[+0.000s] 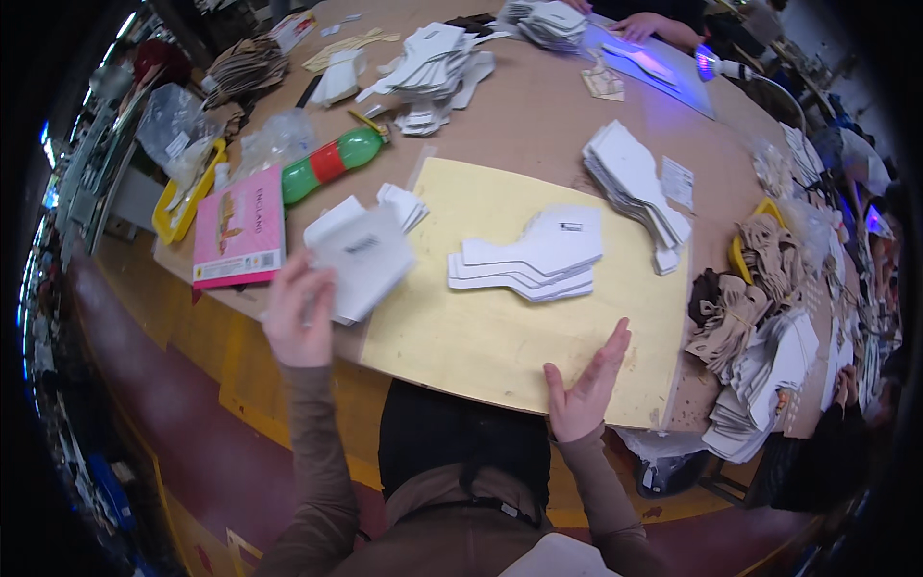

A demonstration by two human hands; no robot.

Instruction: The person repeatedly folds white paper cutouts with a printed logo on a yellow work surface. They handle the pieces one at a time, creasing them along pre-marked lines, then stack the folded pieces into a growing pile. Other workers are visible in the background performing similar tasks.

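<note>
My left hand [300,313] is closed at the near-left edge of a flat white cut-out piece [370,260] with a small dark mark. That piece is slightly blurred, and I cannot tell whether it is one layer or several. My right hand [585,389] hovers over the yellow sheet [461,361], its fingers stretched and holding nothing. Beyond that hand, several white cut-out pieces [538,252] lie fanned in an overlapping stack on the sheet. Smaller white pieces [402,205] rest just behind the held piece.
A pink box [240,229], a green bottle [336,165] and a yellow tray [183,212] stand at the left. White stacks lie behind [433,72] and at right [630,178]. Brown bundles [745,313] edge the table's right. Far off, a co-worker's hand [636,27] is near a purple-lit lamp [710,63].
</note>
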